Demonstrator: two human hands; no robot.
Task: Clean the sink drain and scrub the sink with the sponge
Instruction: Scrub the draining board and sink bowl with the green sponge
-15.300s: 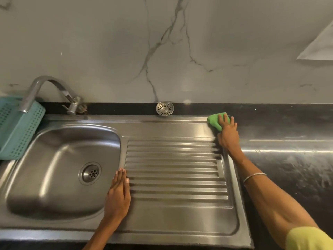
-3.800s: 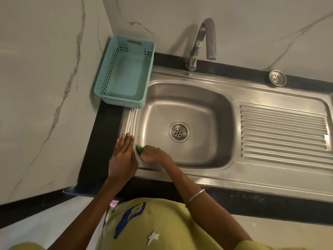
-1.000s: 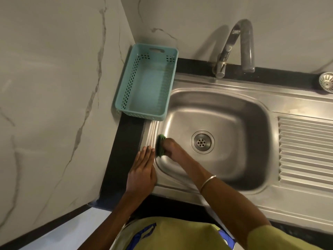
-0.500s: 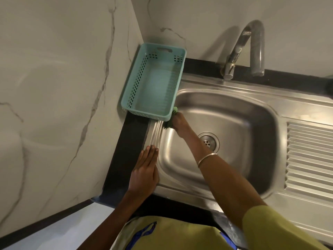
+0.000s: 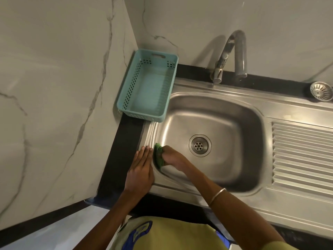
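The steel sink (image 5: pixel 225 112) has a deep basin with a round drain (image 5: pixel 199 145) at its bottom. My right hand (image 5: pixel 172 157) is inside the basin and presses a green sponge (image 5: pixel 158 156) against the left inner wall. My left hand (image 5: pixel 141 170) lies flat with fingers straight on the sink's left rim, just beside the sponge. The drain strainer (image 5: pixel 321 91) sits out of the drain on the black ledge at the far right.
A teal plastic basket (image 5: pixel 147 85) stands on the black counter in the back left corner, overlapping the sink rim. The curved tap (image 5: pixel 229 55) rises behind the basin. The ribbed drainboard (image 5: pixel 302 154) extends to the right. Marble walls close the left and back.
My right hand with the sponge has slid from the basin's back left corner, by the basket, toward me along the left wall. My left hand has stayed on the rim.
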